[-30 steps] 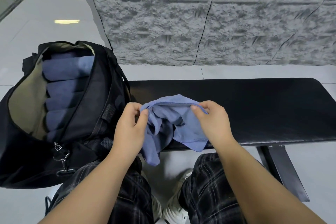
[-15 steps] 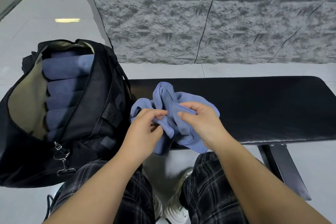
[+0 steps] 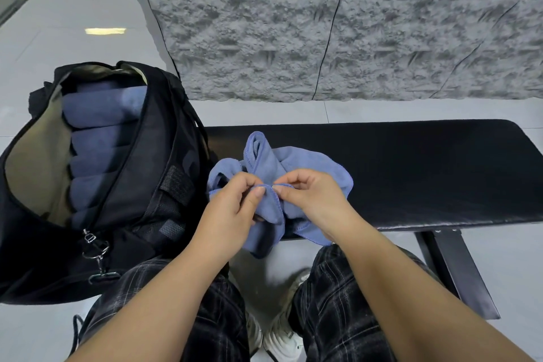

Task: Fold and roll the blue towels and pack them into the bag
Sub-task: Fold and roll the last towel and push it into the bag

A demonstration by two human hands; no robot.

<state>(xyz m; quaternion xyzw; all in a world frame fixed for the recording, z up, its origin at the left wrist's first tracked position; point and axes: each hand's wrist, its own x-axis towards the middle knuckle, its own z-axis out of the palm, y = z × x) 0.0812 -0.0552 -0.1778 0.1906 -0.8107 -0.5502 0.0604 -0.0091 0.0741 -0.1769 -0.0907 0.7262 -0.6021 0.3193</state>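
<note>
We saw the crumpled blue towel [image 3: 296, 164] on the near edge of the black bench [image 3: 411, 167], one end hanging off. The left hand [image 3: 232, 211] and right hand [image 3: 311, 200] each pinched its hem, close together. Beside it stood the open black bag [image 3: 152, 185] with rolled towels [image 3: 100, 138] stacked inside

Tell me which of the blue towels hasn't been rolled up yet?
The crumpled light blue towel on the black bench, pinched by the left hand and right hand. The darker rolled towels sit stacked in the black bag.
</note>
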